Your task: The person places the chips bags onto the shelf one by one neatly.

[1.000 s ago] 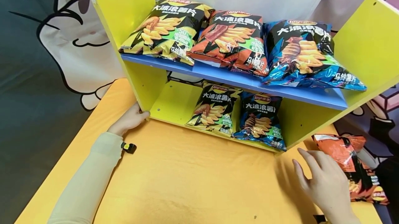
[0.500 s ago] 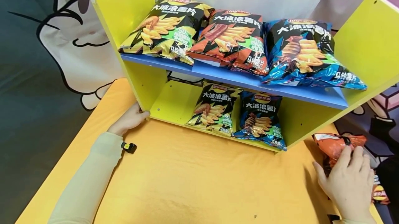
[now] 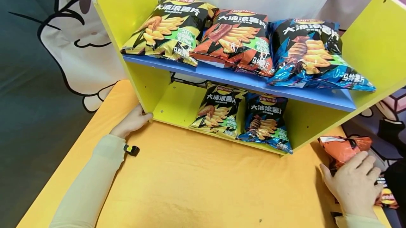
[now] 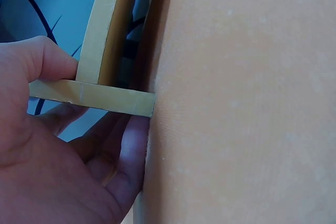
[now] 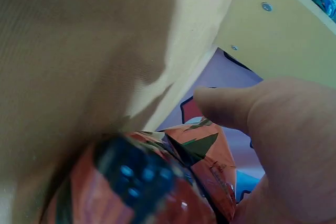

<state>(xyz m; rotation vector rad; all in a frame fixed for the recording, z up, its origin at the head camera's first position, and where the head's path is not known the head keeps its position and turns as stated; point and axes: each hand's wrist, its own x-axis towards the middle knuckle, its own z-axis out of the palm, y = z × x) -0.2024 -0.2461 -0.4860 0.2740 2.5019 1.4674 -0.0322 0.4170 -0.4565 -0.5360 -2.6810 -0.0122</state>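
At the lower left corner of the yellow shelf [image 3: 144, 90], my left hand [image 3: 131, 120] grips the side panel's edge. The left wrist view shows the thumb on one face of the board [image 4: 100, 97] and fingers on the other. My right hand [image 3: 356, 182] lies over a red bag of chips [image 3: 344, 147] at the table's right edge, fingers bent downward over it. In the right wrist view the thumb [image 5: 226, 106] stands apart from the crinkled bag [image 5: 210, 174]; the other fingers are mostly hidden.
On the blue upper board [image 3: 234, 80] lie yellow [image 3: 171, 27], red [image 3: 236, 41] and blue [image 3: 312, 53] chip bags. Below lean a yellow bag [image 3: 220, 111] and a blue bag [image 3: 264, 122]. Orange cloth covers the table [image 3: 190, 178]. Something black [image 3: 396, 178] is at far right.
My right hand has moved right from beside the shelf onto the red chip bag, and its fingers have bent down more. The left hand has stayed on the shelf's corner.
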